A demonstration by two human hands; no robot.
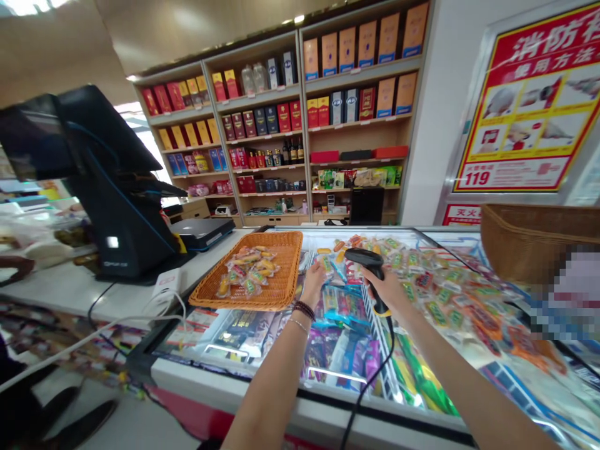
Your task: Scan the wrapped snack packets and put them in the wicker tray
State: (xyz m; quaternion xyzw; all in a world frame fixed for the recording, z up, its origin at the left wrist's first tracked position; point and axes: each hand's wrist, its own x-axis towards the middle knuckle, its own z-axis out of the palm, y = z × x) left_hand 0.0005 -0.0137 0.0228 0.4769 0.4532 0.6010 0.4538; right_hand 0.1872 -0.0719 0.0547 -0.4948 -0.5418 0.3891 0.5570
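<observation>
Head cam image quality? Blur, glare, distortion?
Head view, top left: ceiling light blown out. Head view, edges: wide-angle stretch, poster slanted. Head view, right: wrapped packets smeared, a pixelated patch hiding detail. Head view, centre: scanner in the right hand reads well; left hand fingertip contact unclear.

**Scanner raised, packet at nine o'clock**

The scanner (363,257) is black with a yellow patch low on its handle, gripped in the right hand (388,290). Its head lies nearly level, nose toward nine o'clock; the handle slants down toward five o'clock, and its black cord curves away toward seven. The packet (329,269), small, clear and colour-printed, sits at the left hand's (313,282) fingertips, apart from the scanner; whether pinched is unclear.
</observation>
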